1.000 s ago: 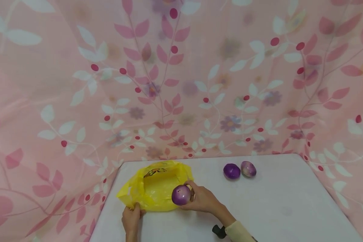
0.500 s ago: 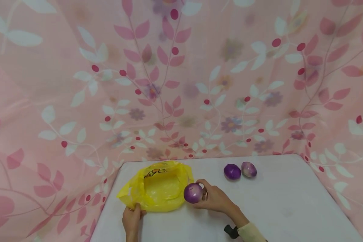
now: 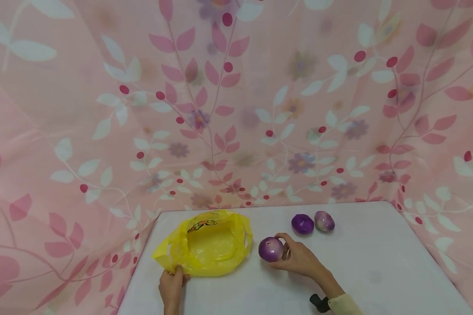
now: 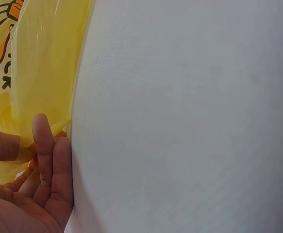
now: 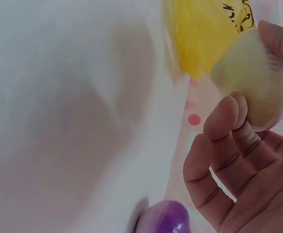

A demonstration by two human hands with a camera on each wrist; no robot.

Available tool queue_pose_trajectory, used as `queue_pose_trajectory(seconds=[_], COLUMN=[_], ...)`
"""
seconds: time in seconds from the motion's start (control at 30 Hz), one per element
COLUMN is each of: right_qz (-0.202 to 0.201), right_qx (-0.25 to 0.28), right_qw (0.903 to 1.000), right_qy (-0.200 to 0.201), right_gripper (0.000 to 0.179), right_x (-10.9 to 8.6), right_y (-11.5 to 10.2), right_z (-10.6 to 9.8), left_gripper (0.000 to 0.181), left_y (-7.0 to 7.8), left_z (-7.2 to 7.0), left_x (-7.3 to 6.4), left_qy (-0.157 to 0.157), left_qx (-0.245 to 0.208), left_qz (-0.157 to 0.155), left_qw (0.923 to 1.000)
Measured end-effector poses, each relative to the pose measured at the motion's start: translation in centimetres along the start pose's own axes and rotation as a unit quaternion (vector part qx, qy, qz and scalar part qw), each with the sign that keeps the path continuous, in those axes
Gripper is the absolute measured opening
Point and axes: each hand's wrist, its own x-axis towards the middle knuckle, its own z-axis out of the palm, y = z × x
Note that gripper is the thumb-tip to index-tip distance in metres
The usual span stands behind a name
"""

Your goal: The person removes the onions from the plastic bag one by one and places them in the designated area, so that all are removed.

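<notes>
A yellow plastic bag [image 3: 211, 250] lies on the white table with its mouth gaping; a printed drawing shows on it. At the bag's near left edge my left hand [image 3: 171, 285] pinches the plastic; the left wrist view shows the thumb and fingers closed on the film [image 4: 51, 73]. My right hand [image 3: 299, 260] holds a glossy purple onion [image 3: 270, 249] by its side, above the table and right of the bag. Its cream-coloured end [image 5: 248, 73] faces the right wrist camera. Two more round vegetables, one deep purple [image 3: 302, 224] and one paler, mottled [image 3: 324, 221], sit behind the right hand.
The white table [image 3: 378, 253] reaches back to a pink floral cloth [image 3: 244, 109], which hangs behind and on both sides. A small black piece [image 3: 319, 302] shows beside the right sleeve [image 3: 344, 305].
My right hand has moved rightward with the onion, from over the bag's right edge to beside it. The left hand keeps its place on the bag.
</notes>
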Motion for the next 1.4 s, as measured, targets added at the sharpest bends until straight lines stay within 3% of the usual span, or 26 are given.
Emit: queue_pose_trajectory(seconds=[0.4, 0.93, 1.4], right_qz=[0.055, 0.125, 0.164], right_qx=[0.017, 0.024, 0.052], right_qw=[0.9982, 0.9910, 0.9834], right_qy=[0.019, 0.043, 0.057], right_gripper=[0.080, 0.088, 0.085], right_x=[-1.0, -2.2, -3.0], right_y=[2.5, 6.0, 8.2], right_z=[-1.5, -3.8, -5.3], left_gripper=[0.031, 0.028, 0.029], left_y=[-0.1, 0.0, -0.1], left_z=[-0.3, -0.2, -0.3], left_x=[-0.2, -0.2, -0.2], left_qy=[-0.007, -0.007, -0.009], left_qx=[0.004, -0.005, 0.000], left_qz=[0.019, 0.007, 0.019], left_qw=[0.9998, 0.9999, 0.9998])
